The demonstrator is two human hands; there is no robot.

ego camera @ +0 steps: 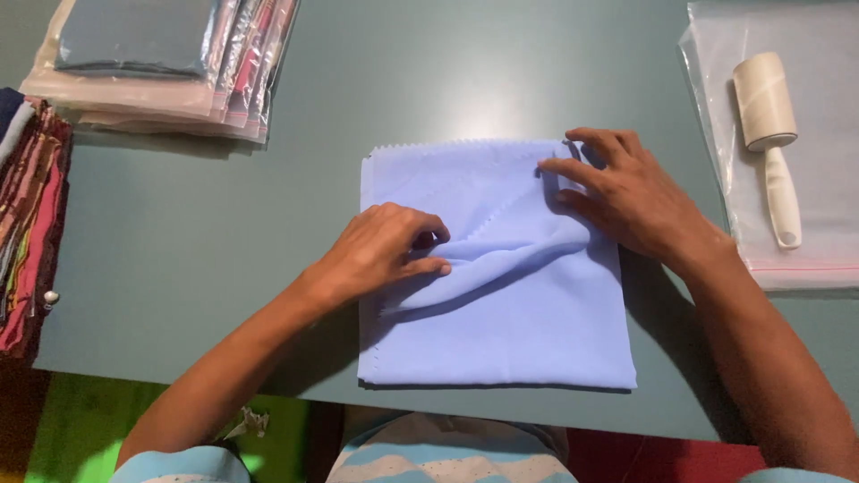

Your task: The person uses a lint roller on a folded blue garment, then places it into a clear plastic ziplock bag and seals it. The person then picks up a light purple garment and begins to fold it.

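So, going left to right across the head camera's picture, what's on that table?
Stack of folded fabrics → pile of bagged cloths → left hand → light blue cloth → right hand → lint roller on a clear plastic bag.

Light blue cloth (501,313), grey-green table (224,233), white lint roller (768,116)

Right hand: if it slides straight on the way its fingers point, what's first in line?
The right hand points up-left along the light blue cloth. Past the cloth's top edge, only bare table shows, so the way looks free.
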